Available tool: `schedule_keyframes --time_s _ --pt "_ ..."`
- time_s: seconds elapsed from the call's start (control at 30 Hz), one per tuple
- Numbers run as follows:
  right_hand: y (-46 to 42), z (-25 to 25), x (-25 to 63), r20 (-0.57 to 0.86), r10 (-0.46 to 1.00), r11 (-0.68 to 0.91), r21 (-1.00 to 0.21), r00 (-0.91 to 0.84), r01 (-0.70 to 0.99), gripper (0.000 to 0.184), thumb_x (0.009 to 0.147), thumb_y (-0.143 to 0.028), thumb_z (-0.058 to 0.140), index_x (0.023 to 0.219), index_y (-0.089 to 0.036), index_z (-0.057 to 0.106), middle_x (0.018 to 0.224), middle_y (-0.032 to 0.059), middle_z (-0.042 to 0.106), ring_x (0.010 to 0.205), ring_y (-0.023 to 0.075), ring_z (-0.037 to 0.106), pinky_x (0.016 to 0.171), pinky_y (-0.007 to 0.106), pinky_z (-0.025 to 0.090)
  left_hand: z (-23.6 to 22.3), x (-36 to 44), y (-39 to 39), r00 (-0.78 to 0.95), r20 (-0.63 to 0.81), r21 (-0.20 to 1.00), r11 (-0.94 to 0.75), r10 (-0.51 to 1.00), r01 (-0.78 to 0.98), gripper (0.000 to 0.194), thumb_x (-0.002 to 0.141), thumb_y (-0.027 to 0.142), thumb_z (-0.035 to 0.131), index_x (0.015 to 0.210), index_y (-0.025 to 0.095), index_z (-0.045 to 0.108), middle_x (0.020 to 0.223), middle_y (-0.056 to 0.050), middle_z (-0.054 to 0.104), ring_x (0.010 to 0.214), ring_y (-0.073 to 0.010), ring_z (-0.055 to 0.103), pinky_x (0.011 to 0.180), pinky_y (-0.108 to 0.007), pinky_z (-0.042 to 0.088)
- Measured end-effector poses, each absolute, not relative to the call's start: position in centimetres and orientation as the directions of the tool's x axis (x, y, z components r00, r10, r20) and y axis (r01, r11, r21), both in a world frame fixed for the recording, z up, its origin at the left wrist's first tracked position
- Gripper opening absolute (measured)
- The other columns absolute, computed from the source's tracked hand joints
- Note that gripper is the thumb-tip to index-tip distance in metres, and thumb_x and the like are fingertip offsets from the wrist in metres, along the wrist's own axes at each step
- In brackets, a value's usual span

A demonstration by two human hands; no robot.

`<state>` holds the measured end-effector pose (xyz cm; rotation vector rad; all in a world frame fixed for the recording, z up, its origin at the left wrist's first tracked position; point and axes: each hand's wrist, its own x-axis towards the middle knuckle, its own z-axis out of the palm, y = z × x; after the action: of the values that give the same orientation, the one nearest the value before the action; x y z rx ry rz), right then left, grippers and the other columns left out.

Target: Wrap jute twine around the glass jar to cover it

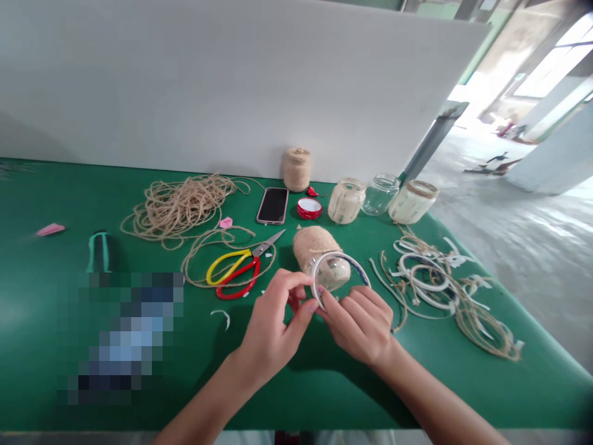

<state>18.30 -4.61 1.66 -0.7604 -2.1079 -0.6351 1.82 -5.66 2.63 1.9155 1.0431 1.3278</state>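
Note:
My left hand point(273, 324) and my right hand point(359, 324) pinch a thin white ring point(341, 261) with a blue inner face, at its lower edge. Just behind the ring, a glass jar point(319, 256) lies tilted on its side, its far half wrapped in jute twine and its bare glass end by the ring. I cannot tell whether the ring touches the jar. Left of my left hand lie red-and-yellow-handled scissors point(241, 269), inside a loose loop of twine point(227, 259).
A twine heap point(176, 210), twine-wrapped jar point(297, 169), phone point(273, 205), red lid point(309, 208) and several jars point(380, 194) stand along the white board point(222, 86). White strips tangled with twine point(445, 290) lie right. A green-handled tool point(99, 252) lies left.

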Motion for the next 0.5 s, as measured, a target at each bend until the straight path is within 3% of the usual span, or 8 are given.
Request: schedule_keyframes --time_s 0.33,0.5 --pt "-4.57 1.58 18.34 0.803 0.295 0.694 0.192 -0.517 0.694 0.029 0.078 -0.021 0.062 0.104 -0.011 0.057 0.048 -0.006 0.045 0.047 0.0085 0.038 0.051 0.026 0.03 2.46 1.84 -5.85 0.145 0.576 0.735 -0.587 0.805 0.338 0.014 0.079 0.012 0.054 0.087 0.019 0.045 0.078 0.001 0.046 0.067 -0.0091 0.048 0.059 -0.02 0.043" --pt "-4.57 1.38 18.36 0.804 0.312 0.702 0.165 -0.506 0.693 0.032 0.076 -0.021 0.063 0.106 -0.011 0.056 0.049 -0.0057 0.046 0.048 0.0088 0.039 0.051 0.026 0.03 2.38 1.7 -5.71 0.063 0.638 0.722 -0.624 0.767 0.299 0.024 0.078 0.014 0.055 0.099 0.019 0.045 0.085 -0.002 0.048 0.074 -0.0123 0.051 0.064 -0.025 0.046"
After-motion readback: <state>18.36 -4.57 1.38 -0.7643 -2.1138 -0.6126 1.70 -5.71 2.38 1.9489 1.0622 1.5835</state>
